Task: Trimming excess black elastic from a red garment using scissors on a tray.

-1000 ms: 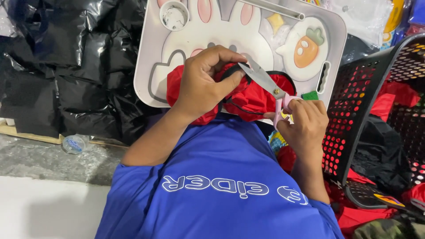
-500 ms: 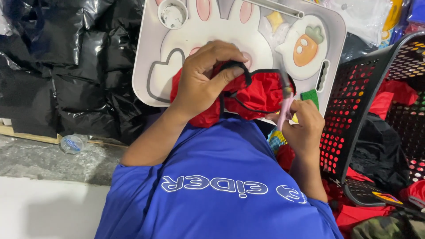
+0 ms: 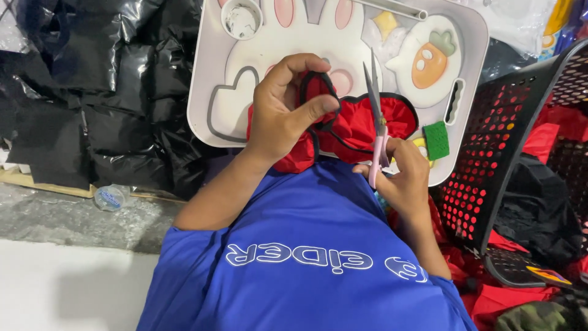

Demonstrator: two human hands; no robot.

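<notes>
My left hand [image 3: 288, 107] pinches the black-edged rim of a red cloth piece [image 3: 358, 125] and lifts a loop of the black trim. The cloth lies across the near edge of a white lap tray [image 3: 208, 73] with a rabbit and carrot picture. My right hand [image 3: 401, 178] grips pink-handled scissors [image 3: 375, 110], blades pointing up and away, just right of the lifted loop. A blue shirt [image 3: 306, 257] covers my lap below both hands.
A black perforated basket [image 3: 508, 135] holding red and black garments stands on the right. Black plastic bags [image 3: 79, 92] pile up on the left. A small green block [image 3: 436, 140] rests on the tray's near right corner. A round cup recess [image 3: 241, 18] sits at the tray's top.
The scissors have swung from slanting left across the cloth to pointing straight up. My left hand has raised the black trim loop higher off the cloth.
</notes>
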